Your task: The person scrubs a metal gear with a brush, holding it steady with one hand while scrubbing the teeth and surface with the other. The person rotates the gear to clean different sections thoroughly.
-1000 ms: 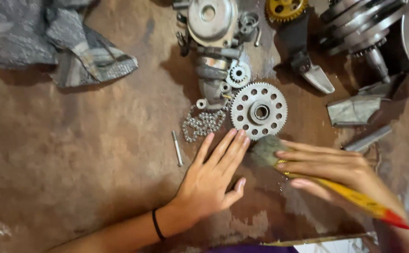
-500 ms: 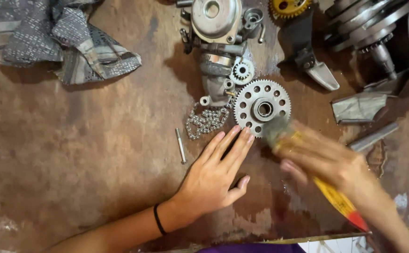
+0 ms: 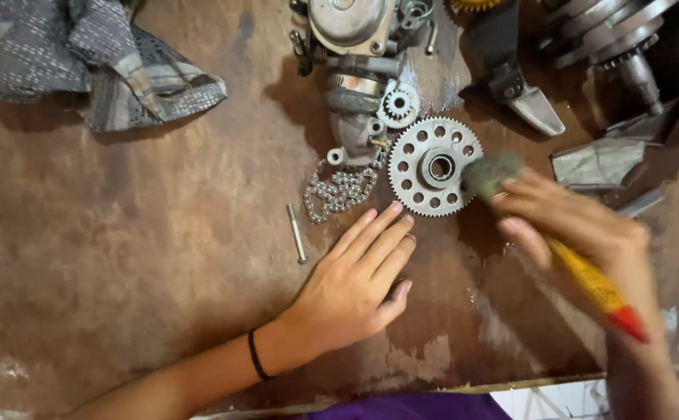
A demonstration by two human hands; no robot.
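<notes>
Big gear point(image 3: 436, 166) lies flat on the surface point(image 3: 145, 257), hub hole facing up, so its axis points straight at the ceiling; being round, it has no long axis in plan. Brush point(image 3: 580, 268) runs diagonally from the gear's right rim down and away, bristles on the rim, yellow and red handle trailing toward the surface edge.

Right hand point(image 3: 580, 225) has its fingers wrapped around the brush handle; blurred. Left hand point(image 3: 351, 288) is flat on the surface just below the gear, fingers spread and holding nothing, tips nearly at the teeth.

Risks, my read:
- nothing pins the gear, so a hard stroke could skid it left into the chain point(image 3: 339, 190) or small gear point(image 3: 398, 104) above it
- fingertips so near the teeth could get nicked
- loose bolt point(image 3: 296, 232), left of the chain, could roll if bumped
</notes>
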